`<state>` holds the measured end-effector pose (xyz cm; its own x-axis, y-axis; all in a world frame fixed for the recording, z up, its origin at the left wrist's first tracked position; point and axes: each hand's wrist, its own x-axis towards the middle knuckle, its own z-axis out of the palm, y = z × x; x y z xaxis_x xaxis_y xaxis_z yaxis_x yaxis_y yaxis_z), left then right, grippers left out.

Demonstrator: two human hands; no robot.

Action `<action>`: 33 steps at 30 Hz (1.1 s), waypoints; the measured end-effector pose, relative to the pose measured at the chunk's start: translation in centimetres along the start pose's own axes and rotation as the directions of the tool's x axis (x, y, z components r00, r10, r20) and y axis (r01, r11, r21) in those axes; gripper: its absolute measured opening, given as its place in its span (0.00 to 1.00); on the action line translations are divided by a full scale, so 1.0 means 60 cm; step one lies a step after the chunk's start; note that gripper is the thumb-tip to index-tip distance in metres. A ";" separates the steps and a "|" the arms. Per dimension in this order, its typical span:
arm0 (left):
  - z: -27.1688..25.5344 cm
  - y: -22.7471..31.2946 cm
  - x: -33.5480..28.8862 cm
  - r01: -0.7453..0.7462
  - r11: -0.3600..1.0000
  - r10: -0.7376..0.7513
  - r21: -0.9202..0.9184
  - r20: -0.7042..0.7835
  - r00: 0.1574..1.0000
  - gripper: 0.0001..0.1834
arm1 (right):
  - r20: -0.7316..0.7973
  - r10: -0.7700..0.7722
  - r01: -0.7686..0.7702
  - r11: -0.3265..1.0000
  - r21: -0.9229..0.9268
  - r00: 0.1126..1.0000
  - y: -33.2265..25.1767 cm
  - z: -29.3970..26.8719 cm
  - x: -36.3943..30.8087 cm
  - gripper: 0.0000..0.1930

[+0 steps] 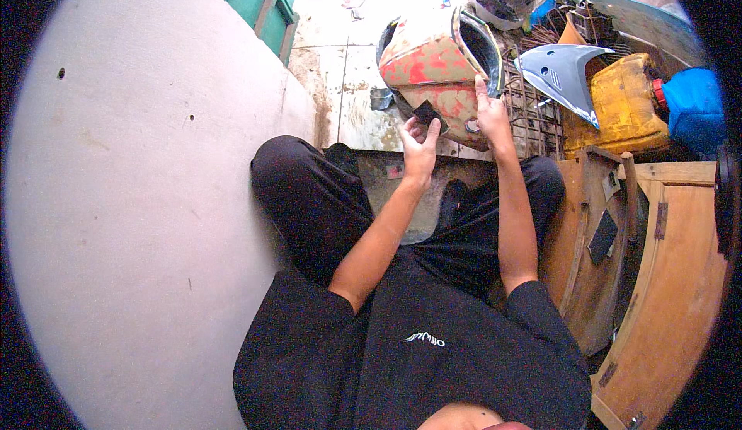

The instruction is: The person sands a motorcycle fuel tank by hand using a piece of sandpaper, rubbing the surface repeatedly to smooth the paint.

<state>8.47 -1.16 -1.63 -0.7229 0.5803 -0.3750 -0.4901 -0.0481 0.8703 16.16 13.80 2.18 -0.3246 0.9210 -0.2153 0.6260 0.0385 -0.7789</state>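
Note:
A hollow moulded shell (pixel 433 63), blotched beige and red with a dark inside, stands tilted on the low ledge in front of me. My right hand (pixel 493 123) grips its right edge, thumb lying along the outer face and fingers hidden behind. Between the thumb and fingers of my left hand (pixel 420 151) is a small black piece of sandpaper (pixel 427 111), held at the shell's lower front. I cannot tell whether the sandpaper presses on the surface. A small dark scrap (pixel 381 99) lies left of the shell.
A white wall (pixel 154 198) runs close along my left. To the right are a metal grid (pixel 533 113), a grey fairing panel (pixel 558 74), a yellow jerrycan (pixel 630 101), a blue container (pixel 693 113) and a wooden cabinet door (pixel 672 275). A plastic tub (pixel 498 8) stands at the back.

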 end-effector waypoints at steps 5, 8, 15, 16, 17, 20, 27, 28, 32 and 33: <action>-0.007 0.028 0.091 -0.057 0.983 0.026 -0.173 -0.176 0.984 0.37 | 0.055 0.054 -0.053 0.998 -0.021 0.997 -0.015 0.006 -0.006 0.47; -0.005 0.035 0.087 -0.066 0.985 0.050 -0.157 -0.101 0.994 0.41 | 0.045 0.036 -0.035 0.999 -0.028 0.998 -0.015 0.001 -0.008 0.46; -0.008 0.007 0.023 -0.010 1.000 0.011 0.010 -0.116 0.993 0.41 | 0.017 0.001 -0.001 1.000 -0.008 1.000 -0.027 -0.004 -0.021 0.45; 0.000 0.018 0.048 0.021 0.998 -0.029 -0.058 -0.140 0.990 0.41 | 0.004 -0.034 0.034 0.999 0.019 0.999 -0.001 0.000 -0.002 0.46; -0.003 0.033 0.071 0.033 0.993 -0.052 -0.117 -0.166 0.985 0.41 | 0.015 -0.032 0.032 0.999 0.021 0.999 0.001 0.008 -0.001 0.46; -0.010 0.044 0.100 -0.034 0.978 0.000 -0.204 -0.167 0.986 0.40 | 0.047 -0.023 0.023 1.000 -0.011 0.999 -0.017 0.007 -0.006 0.46; 0.002 0.013 0.010 0.101 0.989 -0.110 -0.105 -0.083 0.990 0.45 | 0.040 0.067 -0.067 0.998 -0.012 0.997 -0.044 -0.015 -0.031 0.47; 0.000 0.012 0.037 0.054 0.995 -0.068 -0.088 -0.158 0.985 0.44 | 0.046 0.069 -0.068 0.998 -0.016 0.997 -0.038 -0.011 -0.029 0.47; -0.015 0.031 0.109 -0.001 0.982 -0.030 -0.187 -0.167 0.986 0.41 | -0.005 -0.019 0.018 0.997 -0.071 1.000 -0.008 0.009 -0.005 0.47; 0.001 0.037 0.090 0.017 0.980 -0.049 -0.198 -0.157 0.986 0.42 | -0.047 -0.030 0.027 0.996 -0.081 0.998 0.001 0.003 0.003 0.47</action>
<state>3.53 1.89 -1.73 -0.7655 0.4469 -0.4630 -0.5893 -0.1981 0.7832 16.01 13.92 2.02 -0.3097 0.9367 -0.1635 0.6725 0.0943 -0.7340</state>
